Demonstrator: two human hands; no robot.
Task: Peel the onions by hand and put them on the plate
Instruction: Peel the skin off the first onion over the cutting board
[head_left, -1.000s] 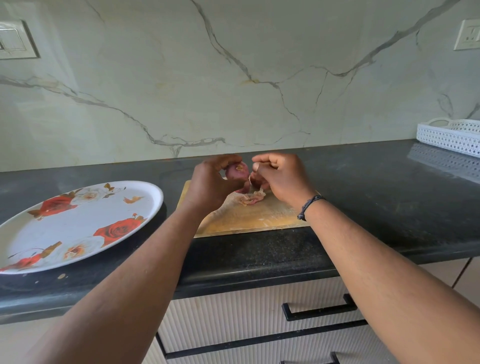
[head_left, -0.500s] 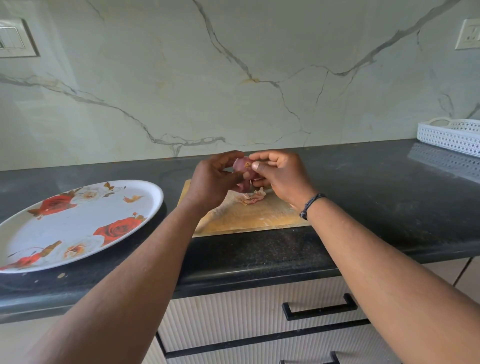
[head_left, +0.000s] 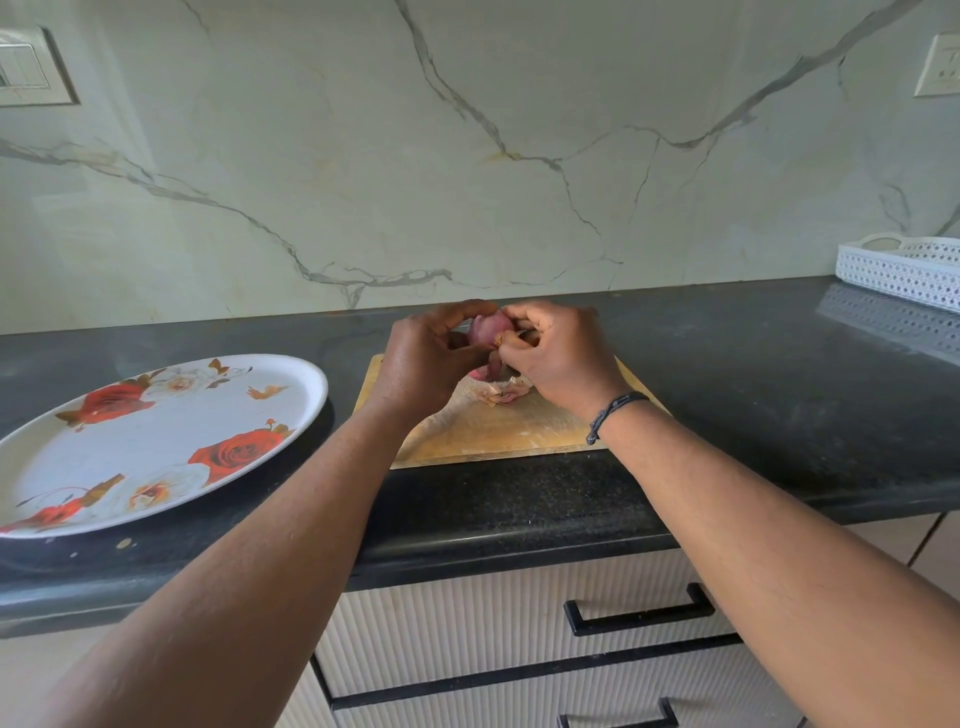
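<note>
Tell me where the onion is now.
In the head view the onion is at centre, held between the left hand and right hand, above the wooden board.

I can read no text, label, brand or number anywhere here. The plate carries only a rose print, and the wall socket has marks that may be lettering, too blurred to tell.

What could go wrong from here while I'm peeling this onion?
The onion is held up between the left hand and right hand, so a slip could drop it onto the cutting board or the counter. Loose peels could scatter. The plate sits off to the left, a reach away.
</note>
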